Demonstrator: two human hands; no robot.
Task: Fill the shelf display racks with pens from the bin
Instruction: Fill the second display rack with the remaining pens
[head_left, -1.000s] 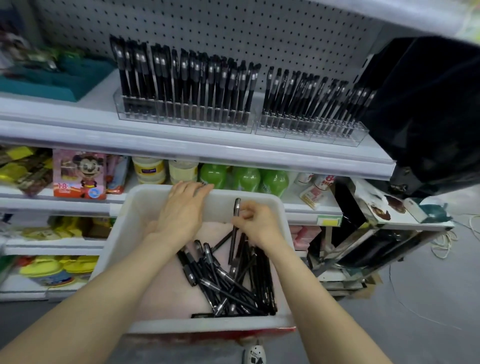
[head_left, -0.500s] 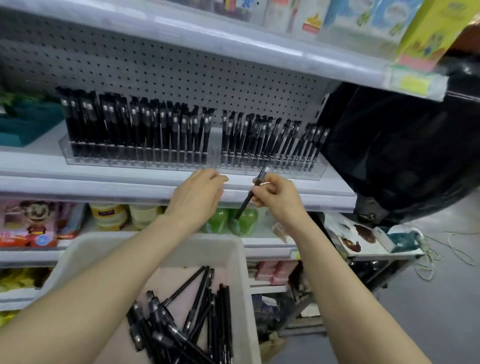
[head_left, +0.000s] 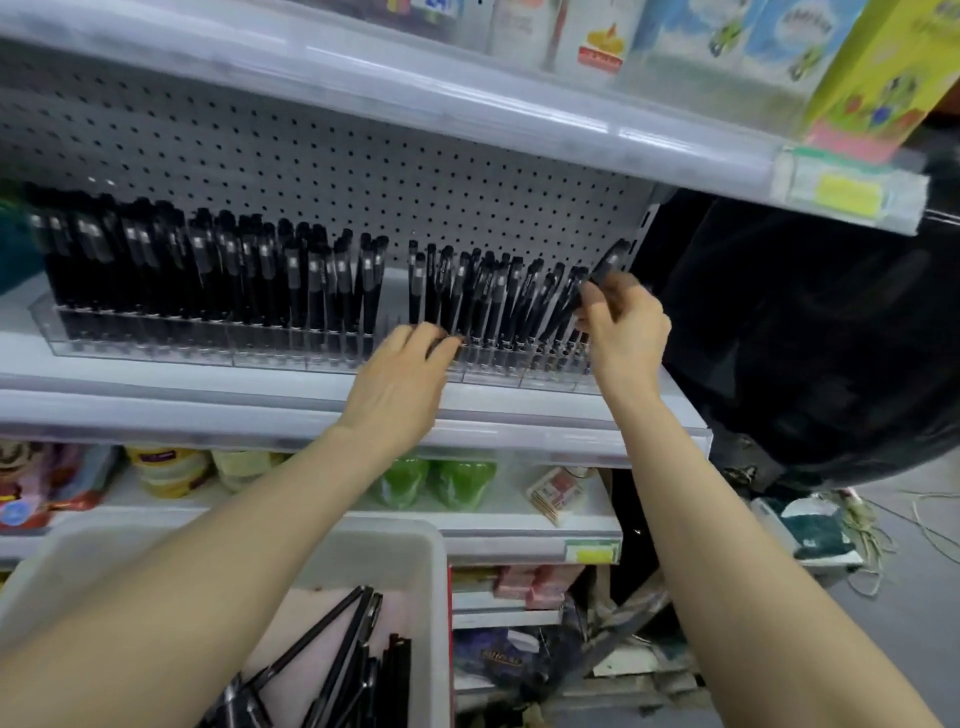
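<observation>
Two clear display racks stand on the middle shelf, the left rack and the right rack, both lined with upright black pens. My right hand pinches one black pen at the right rack's far right end, tilted up to the right. My left hand reaches to the front of the right rack's left end, fingers extended and touching it. The white bin sits below with several loose black pens in it.
A black bag hangs right of the shelf. The upper shelf edge overhangs the racks, with boxes on top. Green bottles and packets fill the shelf below. Cords lie on the floor at the right.
My right hand lifted a pen out of the bin and carried it up to the right end of the right rack. My left hand rose from the bin to the rack front.
</observation>
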